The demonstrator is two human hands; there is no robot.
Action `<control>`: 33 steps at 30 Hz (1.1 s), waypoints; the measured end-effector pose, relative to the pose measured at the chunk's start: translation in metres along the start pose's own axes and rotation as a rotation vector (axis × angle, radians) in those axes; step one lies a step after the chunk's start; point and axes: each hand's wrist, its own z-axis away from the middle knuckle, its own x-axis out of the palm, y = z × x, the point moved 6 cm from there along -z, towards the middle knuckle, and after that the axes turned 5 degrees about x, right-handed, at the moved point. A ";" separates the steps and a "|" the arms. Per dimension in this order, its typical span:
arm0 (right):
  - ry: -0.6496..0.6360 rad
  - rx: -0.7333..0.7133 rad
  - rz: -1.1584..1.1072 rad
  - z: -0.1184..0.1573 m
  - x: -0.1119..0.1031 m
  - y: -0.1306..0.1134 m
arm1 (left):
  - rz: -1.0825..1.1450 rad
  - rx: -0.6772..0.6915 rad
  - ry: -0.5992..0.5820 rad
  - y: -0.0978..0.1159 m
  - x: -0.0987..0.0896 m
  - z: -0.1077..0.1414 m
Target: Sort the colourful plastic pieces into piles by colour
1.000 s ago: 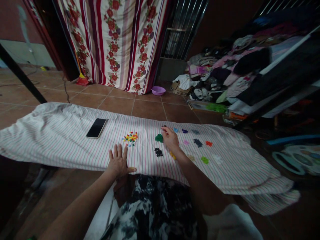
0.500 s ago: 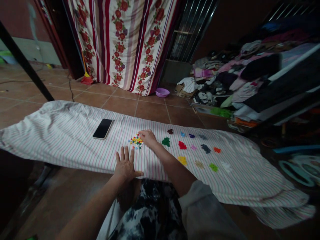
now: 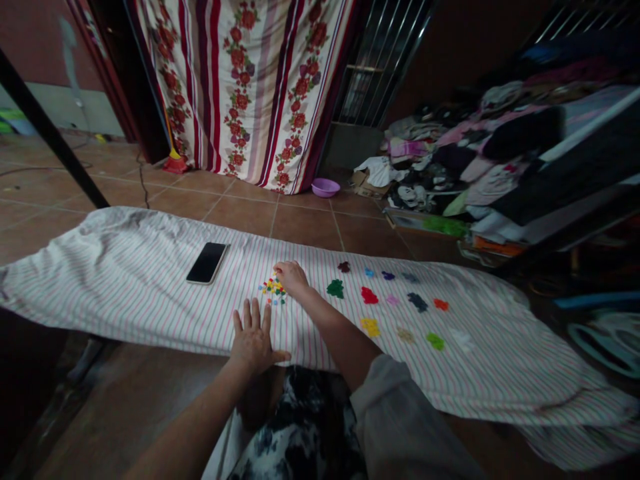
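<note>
My left hand (image 3: 254, 340) lies flat on the striped cloth (image 3: 150, 293), fingers spread, just in front of a mixed pile of small coloured pieces (image 3: 273, 288). At the pile's far right edge, my right hand (image 3: 293, 277) has its fingertips pinched together, and they hide whatever is between them. To the right lie heaps sorted by colour. They include a green heap (image 3: 335, 288), a red heap (image 3: 369, 295), a yellow heap (image 3: 371, 327), a brown heap (image 3: 343, 267) and a dark grey heap (image 3: 417, 302).
A phone (image 3: 207, 263) lies on the cloth left of the mixed pile. Beyond the cloth, a purple basin (image 3: 325, 187) stands on the tiled floor by a floral curtain (image 3: 240, 93). Clothes (image 3: 450, 153) are heaped at the back right.
The view has shifted slightly, so the cloth and its contents sit a little lower. My right hand stays pinched at the pile's edge; my left hand remains flat.
</note>
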 end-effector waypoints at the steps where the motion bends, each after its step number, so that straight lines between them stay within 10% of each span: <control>1: 0.024 0.009 -0.044 0.000 -0.002 0.001 | 0.000 -0.002 0.003 0.000 0.000 0.000; 15: 0.132 0.423 -1.168 0.041 -0.017 0.064 | -0.075 -0.010 -0.020 0.002 -0.003 0.003; 33: 0.164 0.520 -1.439 0.103 -0.034 0.110 | -0.125 -0.037 -0.029 0.002 -0.003 0.003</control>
